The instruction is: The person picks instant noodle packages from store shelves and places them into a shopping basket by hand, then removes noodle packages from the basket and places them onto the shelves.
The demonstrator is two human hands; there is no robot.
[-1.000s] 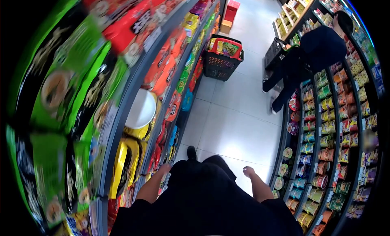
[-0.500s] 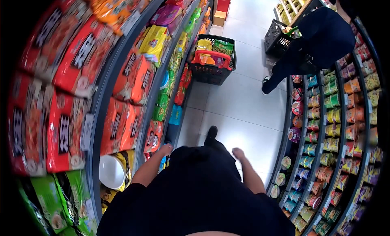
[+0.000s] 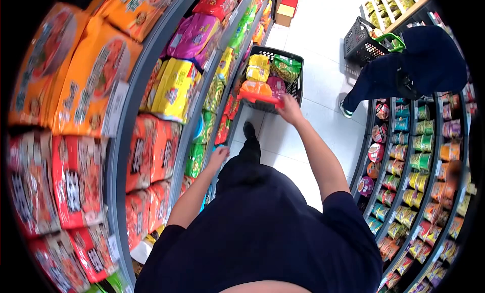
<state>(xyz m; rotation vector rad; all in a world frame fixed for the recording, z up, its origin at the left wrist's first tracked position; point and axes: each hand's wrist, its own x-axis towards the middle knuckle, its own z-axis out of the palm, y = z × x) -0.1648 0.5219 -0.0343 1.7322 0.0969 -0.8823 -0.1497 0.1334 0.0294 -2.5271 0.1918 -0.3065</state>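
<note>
My right hand (image 3: 288,109) reaches forward to the red handle (image 3: 261,98) of a black shopping basket, its fingers closed at the handle's right end. Inside the basket (image 3: 301,73) lie a yellow pack (image 3: 258,68), a green pack (image 3: 286,68), an orange pack (image 3: 255,88) and a purple-red pack (image 3: 276,85). My left hand (image 3: 219,155) hangs low beside the left shelf, near green packs (image 3: 195,160). It is small and blurred, so its fingers are hard to make out.
Shelves of bagged noodles (image 3: 81,182) rise close on the left. Cup noodles (image 3: 424,141) fill the curved shelves on the right. At the upper right a person (image 3: 429,61) in dark clothes stands beside another black basket (image 3: 361,43) with a green handle. A cardboard box (image 3: 284,14) stands farther along the aisle.
My right hand has moved forward from my side onto the basket's red handle. The basket is now nearer, and the shelves have shifted past as I advanced. My left hand has risen a little.
</note>
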